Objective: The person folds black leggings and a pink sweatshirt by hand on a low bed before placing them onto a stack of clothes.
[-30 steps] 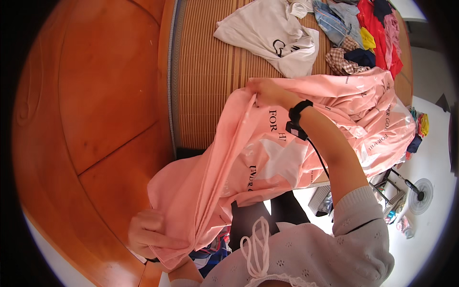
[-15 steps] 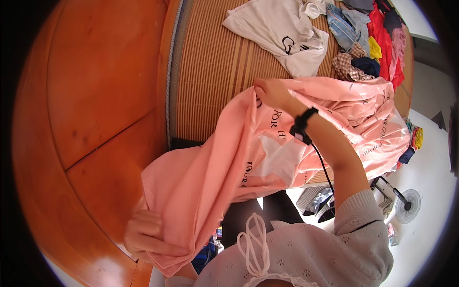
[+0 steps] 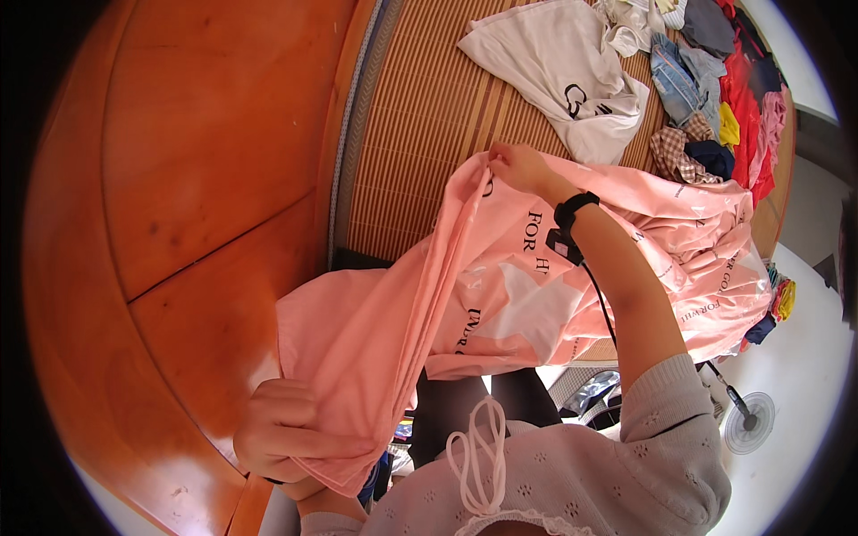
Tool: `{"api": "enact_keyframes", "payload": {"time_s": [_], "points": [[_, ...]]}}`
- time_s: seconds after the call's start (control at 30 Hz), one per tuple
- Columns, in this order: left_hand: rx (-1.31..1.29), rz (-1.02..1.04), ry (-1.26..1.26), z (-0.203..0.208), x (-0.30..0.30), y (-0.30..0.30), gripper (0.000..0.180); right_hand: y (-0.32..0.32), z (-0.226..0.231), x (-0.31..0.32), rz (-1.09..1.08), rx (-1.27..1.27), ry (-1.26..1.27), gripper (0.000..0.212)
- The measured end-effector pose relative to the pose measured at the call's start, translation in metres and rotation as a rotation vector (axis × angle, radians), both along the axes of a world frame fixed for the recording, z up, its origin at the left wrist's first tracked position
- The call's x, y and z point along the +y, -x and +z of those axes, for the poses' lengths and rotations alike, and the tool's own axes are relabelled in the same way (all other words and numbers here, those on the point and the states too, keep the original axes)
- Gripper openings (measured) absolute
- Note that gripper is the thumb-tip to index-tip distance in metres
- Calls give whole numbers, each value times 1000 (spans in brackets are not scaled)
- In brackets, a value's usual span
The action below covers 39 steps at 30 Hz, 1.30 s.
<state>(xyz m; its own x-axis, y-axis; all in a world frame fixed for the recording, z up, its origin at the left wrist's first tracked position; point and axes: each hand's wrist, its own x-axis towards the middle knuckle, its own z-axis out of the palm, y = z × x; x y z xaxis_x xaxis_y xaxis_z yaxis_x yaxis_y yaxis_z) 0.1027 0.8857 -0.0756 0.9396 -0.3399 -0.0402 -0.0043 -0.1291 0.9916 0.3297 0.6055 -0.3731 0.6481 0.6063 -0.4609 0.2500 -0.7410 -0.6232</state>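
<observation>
A large pink printed cloth (image 3: 500, 330), like a bed sheet or quilt cover, with white star shapes and dark lettering, stretches between my hands. At the lower left, my left hand (image 3: 281, 429) is closed on a corner of its plain pink side, thumb side against the fabric. My right hand (image 3: 527, 171) pinches its folded upper edge, over the slatted mat. Between the two hands the edge hangs in long, narrow folds. The rest of the cloth lies rumpled to the right, beyond my right forearm. A black band with a small device and a cable is on my right wrist.
A bamboo-slat mat (image 3: 420, 116) covers the bed beside a glossy orange wooden panel (image 3: 206, 161) at left. Beyond the cloth lie a cream shirt (image 3: 572, 80), jeans (image 3: 675, 80), a checked garment (image 3: 675, 154) and red clothes (image 3: 740, 98). A fan (image 3: 749, 422) stands at right.
The edge between my hands has been pulled straighter into tighter folds. My left hand has shifted slightly right and up with its corner. The view has moved a little, shifting the background.
</observation>
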Motion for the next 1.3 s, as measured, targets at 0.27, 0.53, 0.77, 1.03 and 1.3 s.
{"api": "enact_keyframes", "payload": {"time_s": [0.27, 0.53, 0.77, 1.03, 1.3], "points": [[1, 87, -58, 3, -5, -3, 33, 6, -13, 4, 338, -468, -227, 17], [-88, 249, -44, 15, -7, -5, 21, -3, 12, 9, 461, 59, -125, 13], [-26, 1474, -326, -5, -11, -14, 18, -4, 126, -106, -8, 40, -352, 7], [-377, 1395, -806, -75, -40, -158, 20, 51, 214, -178, -698, -215, -375, 4], [-460, 846, -1528, -192, -65, -261, 38, 15, 116, -77, -591, -416, -323, 11]]}}
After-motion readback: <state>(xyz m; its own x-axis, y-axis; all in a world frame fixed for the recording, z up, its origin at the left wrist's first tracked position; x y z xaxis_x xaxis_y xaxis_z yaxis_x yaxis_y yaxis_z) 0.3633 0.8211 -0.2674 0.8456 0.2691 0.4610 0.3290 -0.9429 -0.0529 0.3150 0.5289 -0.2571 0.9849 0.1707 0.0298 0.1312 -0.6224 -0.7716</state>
